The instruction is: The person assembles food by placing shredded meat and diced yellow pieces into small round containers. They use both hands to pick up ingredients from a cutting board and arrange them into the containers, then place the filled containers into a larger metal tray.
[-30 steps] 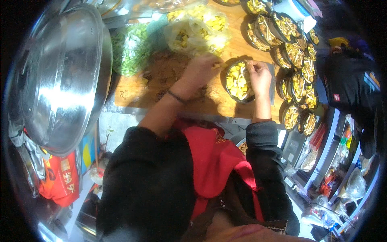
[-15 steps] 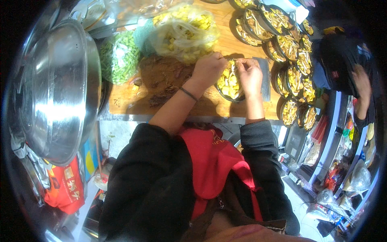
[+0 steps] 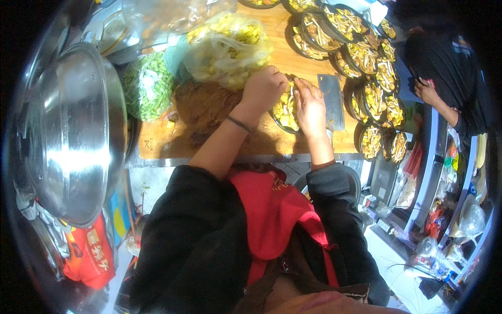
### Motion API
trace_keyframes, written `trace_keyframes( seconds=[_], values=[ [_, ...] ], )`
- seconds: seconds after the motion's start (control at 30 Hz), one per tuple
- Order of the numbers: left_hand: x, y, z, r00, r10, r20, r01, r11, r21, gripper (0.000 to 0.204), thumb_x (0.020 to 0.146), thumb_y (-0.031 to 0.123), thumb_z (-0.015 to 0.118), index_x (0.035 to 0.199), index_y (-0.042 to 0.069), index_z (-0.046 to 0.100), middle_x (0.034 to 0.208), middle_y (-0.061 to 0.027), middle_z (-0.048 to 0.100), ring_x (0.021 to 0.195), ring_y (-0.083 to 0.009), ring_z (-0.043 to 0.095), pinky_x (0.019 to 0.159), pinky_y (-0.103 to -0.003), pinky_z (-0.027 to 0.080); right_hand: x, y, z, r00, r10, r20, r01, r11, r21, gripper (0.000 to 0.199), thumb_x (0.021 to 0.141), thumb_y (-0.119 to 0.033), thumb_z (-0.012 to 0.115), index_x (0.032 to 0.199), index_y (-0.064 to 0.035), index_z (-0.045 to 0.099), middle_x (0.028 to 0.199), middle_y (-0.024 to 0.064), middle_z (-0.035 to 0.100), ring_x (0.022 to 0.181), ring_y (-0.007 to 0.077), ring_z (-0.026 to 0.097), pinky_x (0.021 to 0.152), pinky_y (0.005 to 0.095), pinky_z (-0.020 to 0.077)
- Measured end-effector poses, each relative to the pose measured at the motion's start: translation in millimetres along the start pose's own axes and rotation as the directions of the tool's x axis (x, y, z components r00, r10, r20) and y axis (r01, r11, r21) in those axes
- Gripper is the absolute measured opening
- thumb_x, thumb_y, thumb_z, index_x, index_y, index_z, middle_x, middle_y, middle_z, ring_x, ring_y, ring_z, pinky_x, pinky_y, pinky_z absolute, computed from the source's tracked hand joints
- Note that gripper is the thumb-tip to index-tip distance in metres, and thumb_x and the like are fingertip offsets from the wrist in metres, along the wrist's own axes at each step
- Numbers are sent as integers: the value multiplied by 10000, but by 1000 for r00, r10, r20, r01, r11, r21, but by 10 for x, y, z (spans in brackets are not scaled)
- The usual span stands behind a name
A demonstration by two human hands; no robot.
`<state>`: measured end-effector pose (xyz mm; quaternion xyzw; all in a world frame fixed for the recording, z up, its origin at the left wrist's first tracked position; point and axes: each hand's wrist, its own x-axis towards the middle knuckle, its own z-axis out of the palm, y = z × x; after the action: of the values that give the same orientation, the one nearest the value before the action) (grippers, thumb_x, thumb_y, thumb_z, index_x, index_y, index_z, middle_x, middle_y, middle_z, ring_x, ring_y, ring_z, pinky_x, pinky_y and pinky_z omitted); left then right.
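Observation:
A dark round bowl [image 3: 285, 114] with yellow chunks that look like potato stands on the wooden board [image 3: 246, 141] in front of me. My left hand [image 3: 264, 88] is at its upper left edge, fingers curled closed; whatever is in them is hidden. Over the bowl's right edge lies my right hand [image 3: 311, 104], fingers stretched out together, the tips on the food near the far rim. Just right of that hand a cleaver [image 3: 331, 99] rests flat on the board. Beyond my left hand sits a clear plastic bag [image 3: 230, 55] of yellow chunks.
Several filled dark bowls [image 3: 371, 142] crowd the board's right side, some stacked. A bag of cut green vegetables [image 3: 149, 83] is at left, beside a large metal basin [image 3: 73, 136]. A co-worker in dark clothes [image 3: 444, 78] stands at far right, near shelving [image 3: 423, 162].
My right hand's pinched fingers have straightened along the bowl's edge, uncovering more of the cleaver. My left hand stays curled. The co-worker's hand has shifted leftward. The view has shifted slightly.

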<state>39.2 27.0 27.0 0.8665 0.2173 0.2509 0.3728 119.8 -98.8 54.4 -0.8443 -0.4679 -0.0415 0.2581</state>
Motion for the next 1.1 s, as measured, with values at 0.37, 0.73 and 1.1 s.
trace_keyframes(
  seconds=[0.37,0.73,1.1],
  values=[
    [44,11,112,913,407,20,-406,903,138,125,720,67,581,837,57,623,866,-76,581,827,-247,558,747,-352,461,-231,158,-149,992,119,-35,-116,991,70,296,888,-115,529,1166,-18,558,1172,180,568,1129,335,506,980,378,382],
    [36,89,150,874,483,50,-482,851,208,121,725,105,554,826,76,614,887,-68,574,868,-231,547,742,-341,439,-250,108,-106,998,60,5,-60,998,-24,329,874,-137,534,1191,-53,557,1230,156,539,1208,336,444,1035,409,317],
    [20,32,176,952,303,-39,-294,943,158,158,739,106,597,883,52,630,922,-92,580,863,-280,563,758,-386,468,-232,67,-81,988,56,147,-42,995,-96,397,897,-229,512,1261,-71,505,1315,144,469,1262,332,381,1069,434,247]
  ],
)
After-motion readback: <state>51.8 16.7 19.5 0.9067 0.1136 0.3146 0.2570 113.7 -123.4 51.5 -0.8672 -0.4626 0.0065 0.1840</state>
